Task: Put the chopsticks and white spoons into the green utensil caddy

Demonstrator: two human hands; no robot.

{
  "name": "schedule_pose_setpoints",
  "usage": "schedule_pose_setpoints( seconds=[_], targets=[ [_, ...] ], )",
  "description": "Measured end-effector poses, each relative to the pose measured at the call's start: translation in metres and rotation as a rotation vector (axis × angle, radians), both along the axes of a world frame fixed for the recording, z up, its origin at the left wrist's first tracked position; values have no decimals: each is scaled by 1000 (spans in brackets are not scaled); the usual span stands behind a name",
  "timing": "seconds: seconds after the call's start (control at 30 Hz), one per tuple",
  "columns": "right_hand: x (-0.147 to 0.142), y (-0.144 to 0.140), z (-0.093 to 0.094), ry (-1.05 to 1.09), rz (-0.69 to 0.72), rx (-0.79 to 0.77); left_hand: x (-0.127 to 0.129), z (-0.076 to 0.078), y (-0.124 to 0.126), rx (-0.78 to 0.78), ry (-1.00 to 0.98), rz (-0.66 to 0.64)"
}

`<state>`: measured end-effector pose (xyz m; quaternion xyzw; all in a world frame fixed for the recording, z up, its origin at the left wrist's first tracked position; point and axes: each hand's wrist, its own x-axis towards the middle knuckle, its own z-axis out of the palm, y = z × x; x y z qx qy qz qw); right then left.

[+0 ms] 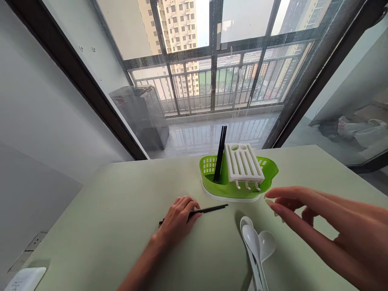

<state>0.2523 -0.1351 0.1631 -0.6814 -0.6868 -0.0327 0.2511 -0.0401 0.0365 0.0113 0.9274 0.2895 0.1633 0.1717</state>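
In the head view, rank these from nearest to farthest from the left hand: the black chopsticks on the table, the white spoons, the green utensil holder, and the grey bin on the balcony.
1. Black chopsticks on the table: under the left hand's fingers.
2. White spoons: on the table to its right.
3. Green utensil holder: beyond and right, about as near as the spoons; too close to call.
4. Grey bin: outside, behind the glass.

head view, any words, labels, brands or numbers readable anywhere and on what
None can be read.
The white object at the table's near left corner bears faint dark marks, too small and blurred to read.
The green caddy, black chopsticks under the left hand and white spoons show no print.
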Motion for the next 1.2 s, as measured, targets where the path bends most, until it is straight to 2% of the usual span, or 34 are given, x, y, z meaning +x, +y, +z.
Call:
schedule_pose_setpoints(
  seconds=[0.1, 0.23, 0.67, 1.03, 1.2],
  targets=[
    [-1, 1, -3, 19, 33, -19, 2, -6, -1, 57, -20, 22],
    [0, 1, -5, 22, 8, -31, 2, -11, -2, 85, -37, 38],
    [-1, -1, -11, 29, 0, -64, 3, -10, -3, 95, -30, 70],
    [0, -2, -8, 15, 11, -93, 0, -18, -4, 129, -31, 103],
    [-3, 3, -10, 48, 40, -82, -1, -15, -4, 111, -70, 62]
  ],
)
